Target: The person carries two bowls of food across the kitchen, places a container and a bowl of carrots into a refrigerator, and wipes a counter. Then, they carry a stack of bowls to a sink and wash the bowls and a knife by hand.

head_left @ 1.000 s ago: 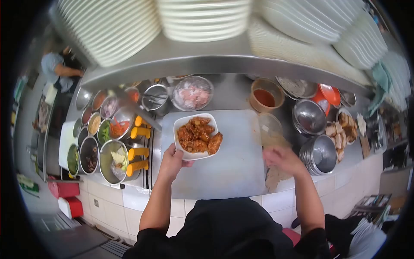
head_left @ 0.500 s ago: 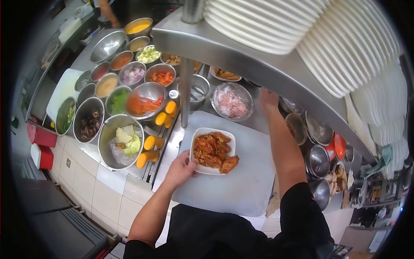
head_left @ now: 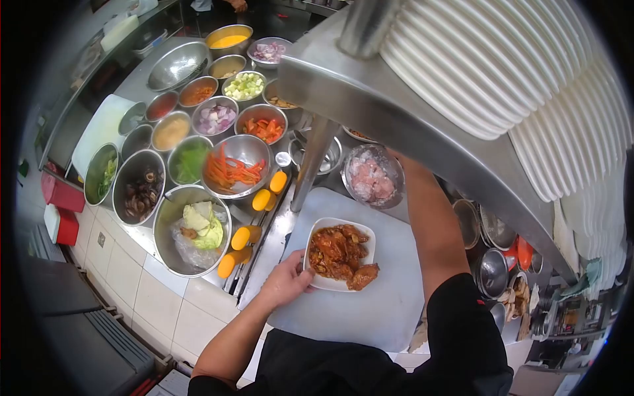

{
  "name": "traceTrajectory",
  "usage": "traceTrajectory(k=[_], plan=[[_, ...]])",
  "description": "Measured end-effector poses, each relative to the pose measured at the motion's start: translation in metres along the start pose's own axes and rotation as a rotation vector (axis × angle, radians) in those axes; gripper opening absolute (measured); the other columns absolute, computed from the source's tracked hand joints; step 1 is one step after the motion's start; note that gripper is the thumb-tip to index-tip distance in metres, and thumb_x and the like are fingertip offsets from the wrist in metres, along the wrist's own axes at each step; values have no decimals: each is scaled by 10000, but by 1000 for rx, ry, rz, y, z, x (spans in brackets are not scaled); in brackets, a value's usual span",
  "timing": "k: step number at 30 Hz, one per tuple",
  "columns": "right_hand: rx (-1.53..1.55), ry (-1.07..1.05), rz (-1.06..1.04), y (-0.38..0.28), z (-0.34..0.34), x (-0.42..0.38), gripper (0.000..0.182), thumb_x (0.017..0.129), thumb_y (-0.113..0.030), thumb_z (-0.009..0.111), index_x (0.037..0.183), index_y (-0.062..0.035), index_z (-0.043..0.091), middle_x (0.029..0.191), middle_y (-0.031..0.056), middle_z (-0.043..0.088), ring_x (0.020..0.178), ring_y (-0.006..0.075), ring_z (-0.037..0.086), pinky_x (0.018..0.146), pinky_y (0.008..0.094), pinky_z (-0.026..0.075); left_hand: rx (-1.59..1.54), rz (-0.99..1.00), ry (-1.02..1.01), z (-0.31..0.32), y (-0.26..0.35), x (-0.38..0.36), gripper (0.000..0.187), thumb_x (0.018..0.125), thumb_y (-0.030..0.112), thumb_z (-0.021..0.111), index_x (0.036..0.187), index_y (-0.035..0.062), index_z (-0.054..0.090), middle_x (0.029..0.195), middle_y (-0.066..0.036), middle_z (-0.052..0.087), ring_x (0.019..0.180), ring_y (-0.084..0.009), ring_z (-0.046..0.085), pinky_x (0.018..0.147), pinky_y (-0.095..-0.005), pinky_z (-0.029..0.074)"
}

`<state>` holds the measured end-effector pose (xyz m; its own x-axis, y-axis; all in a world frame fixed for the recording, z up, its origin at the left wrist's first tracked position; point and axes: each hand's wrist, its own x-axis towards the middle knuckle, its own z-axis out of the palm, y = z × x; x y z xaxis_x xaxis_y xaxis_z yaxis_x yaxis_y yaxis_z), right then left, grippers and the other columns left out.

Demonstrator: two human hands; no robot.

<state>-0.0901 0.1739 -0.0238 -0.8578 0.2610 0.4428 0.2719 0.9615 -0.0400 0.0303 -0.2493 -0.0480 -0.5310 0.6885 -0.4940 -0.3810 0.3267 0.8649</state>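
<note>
My left hand (head_left: 288, 282) grips the left edge of a white square dish (head_left: 318, 282), thumb over the rim. Glazed, sauce-covered chicken pieces (head_left: 338, 251) fill the dish, and one hangs over its right corner. Beneath it lies a pale cutting board (head_left: 356, 323). My right forearm (head_left: 432, 231) stretches forward under the metal shelf, which hides my right hand and its fingers. Close to that wrist stands a steel bowl of raw, pale pink meat pieces dusted with white powder (head_left: 373, 179).
Metal bowls of cut vegetables, among them red pepper strips (head_left: 231, 166) and cabbage (head_left: 206, 228), crowd the left. Orange-capped containers (head_left: 246, 236) lie beside the board. Overhead, a steel shelf (head_left: 409, 125) bears stacked white plates (head_left: 475, 59). Another person's hand (head_left: 238, 5) shows at the top.
My right hand has gone farther under the shelf, out of sight. The view has shifted, so the dish and bowls appear lower and farther right. My left hand keeps its grip.
</note>
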Motion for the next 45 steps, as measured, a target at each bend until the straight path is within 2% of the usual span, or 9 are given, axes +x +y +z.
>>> traceTrajectory(k=[17, 27, 29, 31, 35, 37, 39, 43, 45], plan=[[279, -154, 179, -1, 4, 25, 309, 955, -211, 546, 1134, 34, 608, 1068, 171, 654, 903, 275, 636, 771, 363, 508, 75, -4, -7, -3, 5, -4, 528, 933, 157, 551, 1409, 2, 382, 844, -117, 660, 710, -177, 695, 679, -313, 556], [802, -257, 458, 8, -55, 2, 295, 958, -179, 547, 1127, 57, 597, 1017, 163, 664, 819, 235, 666, 693, 333, 541, 118, 106, 62, 6, -10, -6, 491, 942, 128, 534, 1394, -13, 404, 891, -120, 664, 724, -167, 682, 682, -289, 552], [944, -270, 567, 16, -79, -21, 292, 958, -173, 547, 1126, 61, 595, 1006, 161, 666, 802, 227, 672, 677, 327, 548, 19, 117, 66, 10, -16, -3, 478, 943, 109, 523, 1391, -14, 410, 918, -120, 663, 731, -169, 678, 682, -287, 555], [1049, -257, 669, 28, -105, -50, 289, 959, -167, 547, 1124, 66, 593, 996, 160, 668, 785, 219, 678, 662, 321, 555, -77, 146, 89, 18, -14, -4, 398, 945, 75, 443, 1330, -25, 462, 1017, -145, 655, 767, -191, 679, 673, -288, 573], [1175, -202, 889, 58, -159, -120, 283, 960, -155, 548, 1121, 75, 589, 976, 156, 672, 752, 203, 690, 631, 308, 568, -27, 149, 166, 30, -11, -2, 404, 869, 21, 351, 1234, -55, 505, 1000, -156, 664, 741, -201, 677, 641, -293, 569], [1191, -165, 1022, 78, -190, -171, 292, 956, -144, 551, 1118, 97, 582, 963, 163, 674, 716, 200, 693, 600, 303, 568, -5, 125, 120, 31, -8, -4, 400, 853, 34, 363, 1207, -50, 527, 967, -167, 669, 709, -204, 668, 630, -303, 571], [1201, -112, 1156, 100, -227, -229, 313, 947, -128, 556, 1113, 137, 571, 947, 177, 677, 662, 202, 692, 556, 300, 561, 39, 135, 153, 38, -5, -10, 392, 853, 39, 368, 1194, -65, 532, 1011, -174, 664, 746, -233, 686, 619, -311, 594], [1103, -30, 1213, 114, -334, -352, 282, 922, -88, 550, 1105, 124, 586, 960, 164, 675, 660, 219, 693, 588, 300, 563, 190, 174, 59, 69, 20, -29, 321, 915, 64, 374, 1170, -52, 529, 992, -177, 665, 702, -247, 685, 591, -318, 593], [1028, -10, 1257, 126, -386, -415, 282, 915, -76, 545, 1098, 135, 587, 972, 171, 672, 660, 224, 697, 625, 312, 570, 155, 209, 56, 103, 32, -40, 332, 911, 72, 382, 1190, -44, 520, 964, -175, 667, 675, -246, 675, 574, -321, 586]])
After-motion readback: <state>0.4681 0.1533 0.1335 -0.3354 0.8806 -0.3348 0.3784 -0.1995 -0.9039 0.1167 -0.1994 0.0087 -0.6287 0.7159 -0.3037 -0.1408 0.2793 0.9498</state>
